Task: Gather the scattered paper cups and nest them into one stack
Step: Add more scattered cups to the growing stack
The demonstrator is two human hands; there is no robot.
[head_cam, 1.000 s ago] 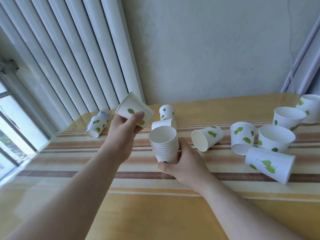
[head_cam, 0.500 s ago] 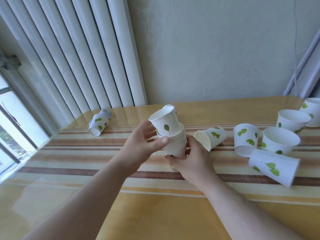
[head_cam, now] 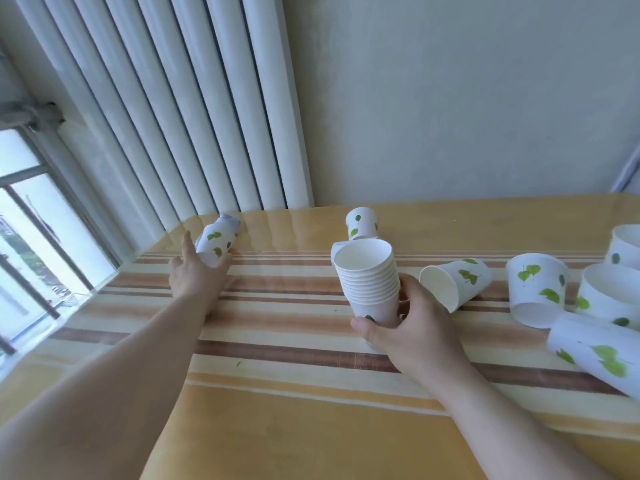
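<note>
My right hand point(head_cam: 410, 327) grips the lower part of a stack of nested white paper cups point(head_cam: 369, 282), which stands mouth up near the table's middle. My left hand point(head_cam: 195, 277) is stretched out to the far left with fingers spread, touching a leaf-printed cup lying on its side point(head_cam: 219, 239); it is not closed around it. An upside-down cup point(head_cam: 362, 223) stands just behind the stack. Another cup point(head_cam: 455, 282) lies on its side right of the stack. Several more cups point(head_cam: 536, 292) are scattered at the right edge.
The table carries a yellow cloth with brown stripes point(head_cam: 277, 341). A white radiator point(head_cam: 173, 109) and a window point(head_cam: 31, 244) stand along the left, with a plain wall behind the table.
My left hand dropped its cup into the stack, let go, and moved left to the lying cup by the radiator. My right hand kept hold of the stack.
</note>
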